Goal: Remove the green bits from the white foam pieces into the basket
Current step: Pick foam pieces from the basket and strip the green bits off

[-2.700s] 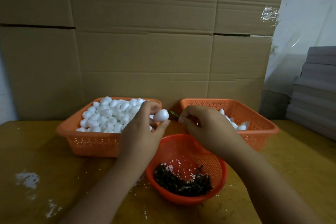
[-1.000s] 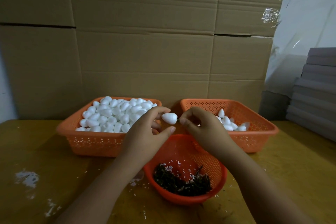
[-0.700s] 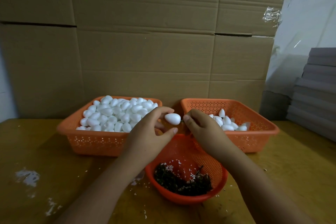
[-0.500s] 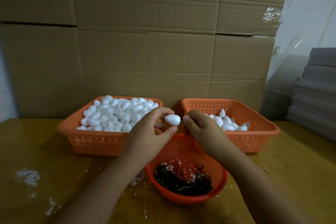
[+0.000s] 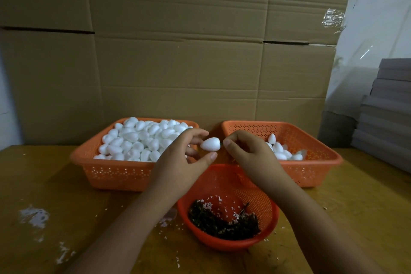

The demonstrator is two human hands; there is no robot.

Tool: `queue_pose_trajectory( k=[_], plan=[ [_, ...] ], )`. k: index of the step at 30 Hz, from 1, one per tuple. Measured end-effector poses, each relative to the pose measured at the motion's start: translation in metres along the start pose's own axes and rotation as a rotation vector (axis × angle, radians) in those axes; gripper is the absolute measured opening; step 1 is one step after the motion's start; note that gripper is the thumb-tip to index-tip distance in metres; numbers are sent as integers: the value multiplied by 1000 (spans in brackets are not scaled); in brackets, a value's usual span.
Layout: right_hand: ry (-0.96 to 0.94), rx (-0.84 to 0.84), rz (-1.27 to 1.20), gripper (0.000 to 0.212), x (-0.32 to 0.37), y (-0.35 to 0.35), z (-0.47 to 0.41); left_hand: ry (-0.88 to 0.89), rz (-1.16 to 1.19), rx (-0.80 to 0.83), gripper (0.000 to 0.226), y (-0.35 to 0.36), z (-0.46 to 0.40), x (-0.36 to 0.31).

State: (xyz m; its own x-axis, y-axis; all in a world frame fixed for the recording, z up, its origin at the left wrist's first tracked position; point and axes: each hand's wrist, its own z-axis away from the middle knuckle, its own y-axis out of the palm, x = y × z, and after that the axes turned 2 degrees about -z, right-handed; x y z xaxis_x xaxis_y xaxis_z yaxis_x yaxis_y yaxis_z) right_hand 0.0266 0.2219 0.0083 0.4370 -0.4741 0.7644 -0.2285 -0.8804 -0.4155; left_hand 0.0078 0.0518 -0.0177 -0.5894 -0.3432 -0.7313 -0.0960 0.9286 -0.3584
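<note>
Foam piece (image 5: 210, 144) crosswise; narrow end leftward

2 hands: left (image 5: 178, 162), right (image 5: 251, 158). 3 orange baskets: 2 rect. (image 5: 115, 176) (image 5: 311, 169), 1 round (image 5: 226, 244). 1 foam egg (image 5: 210, 144) held. Left basket: eggs (image 5: 142, 140) too many to count; right: approx. 8 (image 5: 280, 151). Green bits (image 5: 222, 224): 1 pile, uncountable.

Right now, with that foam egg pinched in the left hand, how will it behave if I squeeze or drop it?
The foam egg is probably very light. It likely dents or sheds: white crumbs dot the round basket. Its rounded shape would probably roll.
</note>
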Motion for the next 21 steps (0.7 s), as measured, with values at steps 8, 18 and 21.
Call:
queue_pose_trajectory(
  k=[8, 18, 21],
  plan=[
    [18, -9, 26, 30, 4, 1, 1, 52, -36, 14, 48, 2, 2, -1],
    [25, -7, -31, 20, 3, 2, 3, 51, -30, 5, 18, 0, 0, 1],
    [9, -8, -57, 12, 2, 1, 2, 56, -50, 5, 20, 0, -1, 0]
  ],
)
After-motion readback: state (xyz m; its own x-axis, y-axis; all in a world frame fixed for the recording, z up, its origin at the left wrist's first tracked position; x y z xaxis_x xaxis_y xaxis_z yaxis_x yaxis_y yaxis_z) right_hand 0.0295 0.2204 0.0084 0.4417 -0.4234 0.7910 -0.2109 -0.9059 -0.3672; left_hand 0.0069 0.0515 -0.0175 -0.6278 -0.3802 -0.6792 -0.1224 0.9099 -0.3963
